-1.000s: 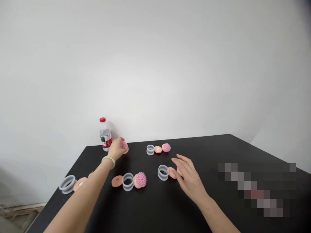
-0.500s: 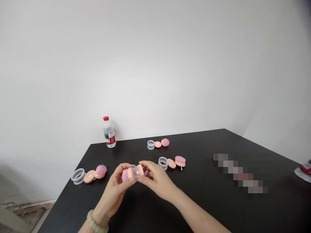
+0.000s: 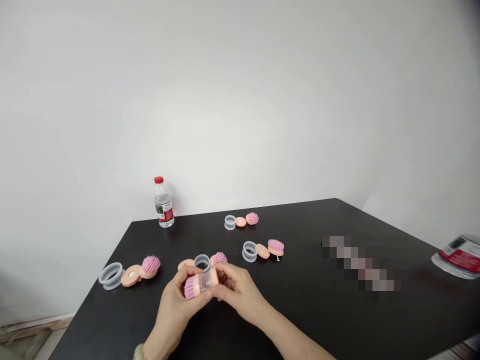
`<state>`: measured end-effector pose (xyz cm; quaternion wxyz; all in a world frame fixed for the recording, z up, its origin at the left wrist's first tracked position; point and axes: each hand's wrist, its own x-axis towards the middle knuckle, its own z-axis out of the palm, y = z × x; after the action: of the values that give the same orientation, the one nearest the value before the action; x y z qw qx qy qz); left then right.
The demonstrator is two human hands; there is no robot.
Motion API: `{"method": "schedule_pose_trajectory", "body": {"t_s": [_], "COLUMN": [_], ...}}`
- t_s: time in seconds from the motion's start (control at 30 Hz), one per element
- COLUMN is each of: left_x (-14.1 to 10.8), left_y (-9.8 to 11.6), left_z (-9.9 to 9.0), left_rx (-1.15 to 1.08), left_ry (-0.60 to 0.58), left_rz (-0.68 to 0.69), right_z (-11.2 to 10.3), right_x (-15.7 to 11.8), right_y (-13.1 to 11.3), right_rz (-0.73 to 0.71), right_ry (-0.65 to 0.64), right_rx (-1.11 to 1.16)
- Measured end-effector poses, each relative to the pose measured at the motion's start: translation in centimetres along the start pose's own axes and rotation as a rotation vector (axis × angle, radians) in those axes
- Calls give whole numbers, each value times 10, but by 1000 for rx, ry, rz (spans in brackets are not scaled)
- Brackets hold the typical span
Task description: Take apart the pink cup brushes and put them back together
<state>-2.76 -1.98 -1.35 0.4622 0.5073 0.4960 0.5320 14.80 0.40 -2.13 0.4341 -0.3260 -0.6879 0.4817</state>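
Observation:
Between both hands is a small brush (image 3: 206, 281) with pink bristles, a clear middle section and peach-coloured ends, tilted on its side above the table. My left hand (image 3: 180, 295) is closed around its bristle end. The fingers of my right hand (image 3: 240, 290) grip the peach end cap on the opposite side. Just behind the hands, partly covered by them, lie a clear ring (image 3: 202, 262), a peach disc (image 3: 186, 263) and a pink bristle head (image 3: 219, 257).
Similar parts lie in groups: a left bristle head (image 3: 150, 266), a right one (image 3: 276, 246) and a far one (image 3: 252, 218), each beside a ring and disc. A water bottle (image 3: 164, 207) stands at the back left, another bottle (image 3: 459, 256) at the right edge of the black table (image 3: 300, 300).
Both hands have lowered slightly with the brush, and the parts behind them now show more. The whole view has shifted, revealing more of the right-hand bottle.

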Motion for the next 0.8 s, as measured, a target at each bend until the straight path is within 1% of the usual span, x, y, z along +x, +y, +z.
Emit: {"method": "schedule_pose_trajectory", "body": {"t_s": [0.1, 0.17, 0.2, 0.23, 0.27, 0.33, 0.43, 0.53, 0.67, 0.8], "left_x": [1, 0, -1, -1, -2, -3, -5, -7, -7, -4], "left_y": [2, 3, 2, 2, 2, 1, -1, -3, -11, -23], "left_z": [-5, -6, -6, -6, -5, -4, -1, -1, -3, -5], "left_rx": [-213, -344, -382, -403, -408, -372, -246, -114, 23, 158], "left_ry": [-102, -164, -176, -177, -168, -131, -82, -49, -32, -22], "left_rz": [-141, -235, -270, -293, -300, -255, -121, -39, 2, 124], "right_z": [-1, -4, -6, -7, -8, -10, -11, -12, -14, -13], "right_x": [-4, -6, -7, -8, -8, -6, -3, -2, -3, -3], "right_y": [-6, -9, -10, -10, -9, -6, -2, -4, -7, -3], "right_rz": [-170, -297, -328, -326, -291, -173, -50, -25, -49, 35], "right_ry": [30, -10, -37, -52, -53, -24, -33, -58, -77, -89], "right_rx": [-192, -301, -332, -341, -334, -273, -164, -107, 0, 22]}}
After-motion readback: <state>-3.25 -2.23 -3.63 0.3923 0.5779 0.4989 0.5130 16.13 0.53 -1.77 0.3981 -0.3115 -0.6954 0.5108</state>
